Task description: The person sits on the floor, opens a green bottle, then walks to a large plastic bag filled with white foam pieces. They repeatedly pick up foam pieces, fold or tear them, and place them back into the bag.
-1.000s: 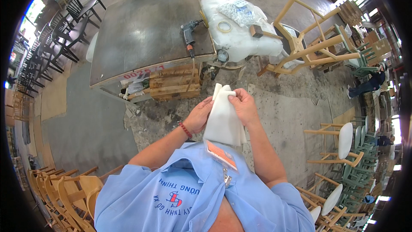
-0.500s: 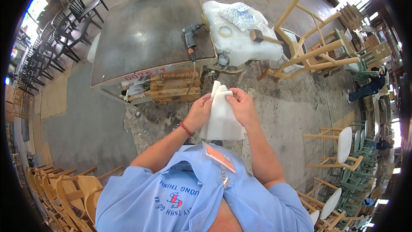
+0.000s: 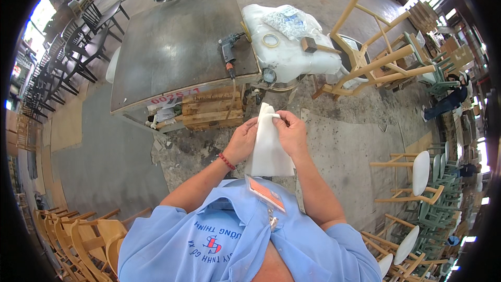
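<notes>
A folded sheet of white foam wrap (image 3: 270, 151) hangs between my two hands in front of my chest. My left hand (image 3: 243, 138), with a red bead bracelet at the wrist, is closed on its left edge. My right hand (image 3: 291, 134) pinches the folded top from the other side, thumb lying over the front layer. The upper end sticks up in a narrow point above my fingers, and the lower end spreads wider just above my shirt. Some fingertips are hidden behind the sheet.
Ahead stands a metal-topped table (image 3: 175, 42) with a power drill (image 3: 228, 55) near its right edge. Beside it, a white-wrapped surface (image 3: 287, 60) carries a tape roll (image 3: 270, 40) and a mallet (image 3: 309, 45). An upturned wooden chair frame (image 3: 360, 62) stands right; wooden chairs (image 3: 86, 243) crowd the lower left.
The top folds of the foam sheet have drawn together into a narrower point. Its lower end hangs narrower too. Both hands keep their hold in nearly the same place.
</notes>
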Demonstrator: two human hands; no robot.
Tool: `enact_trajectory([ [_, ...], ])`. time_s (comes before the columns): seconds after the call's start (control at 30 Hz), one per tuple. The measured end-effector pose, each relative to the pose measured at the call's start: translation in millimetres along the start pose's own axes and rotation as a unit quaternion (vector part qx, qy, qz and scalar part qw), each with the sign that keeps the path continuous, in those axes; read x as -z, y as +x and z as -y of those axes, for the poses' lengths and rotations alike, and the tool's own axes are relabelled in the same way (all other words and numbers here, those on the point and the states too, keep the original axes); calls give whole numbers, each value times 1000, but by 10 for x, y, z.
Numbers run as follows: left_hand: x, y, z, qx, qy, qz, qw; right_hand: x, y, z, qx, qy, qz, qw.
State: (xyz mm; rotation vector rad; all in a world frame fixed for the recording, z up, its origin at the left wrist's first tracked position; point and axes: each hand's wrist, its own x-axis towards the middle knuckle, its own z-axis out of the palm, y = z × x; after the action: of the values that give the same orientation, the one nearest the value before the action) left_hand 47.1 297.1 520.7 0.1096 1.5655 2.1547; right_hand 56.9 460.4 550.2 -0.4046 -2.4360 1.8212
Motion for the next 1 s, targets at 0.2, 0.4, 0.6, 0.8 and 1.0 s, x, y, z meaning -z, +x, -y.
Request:
enact_trajectory([
  [0.2, 63, 6, 3, 17, -42, 26, 999, -93, -72, -17, 58, -40, -43, 997],
  [0.4, 49, -4, 20, -31, 35, 39, 998, -143, -152, -52, 51, -25, -54, 997],
  [0.6, 45, 6, 39, -68, 48, 16, 996, -3, -203, -151, 12, -27, 19, 999],
  [0.8, 54, 33, 119, -69, 37, -19, 997, 76, -272, -78, 8, -106, 41, 993],
  [1.0, 39, 16, 164, -39, 55, -38, 997, 82, -272, -7, -21, -124, 48, 991],
])
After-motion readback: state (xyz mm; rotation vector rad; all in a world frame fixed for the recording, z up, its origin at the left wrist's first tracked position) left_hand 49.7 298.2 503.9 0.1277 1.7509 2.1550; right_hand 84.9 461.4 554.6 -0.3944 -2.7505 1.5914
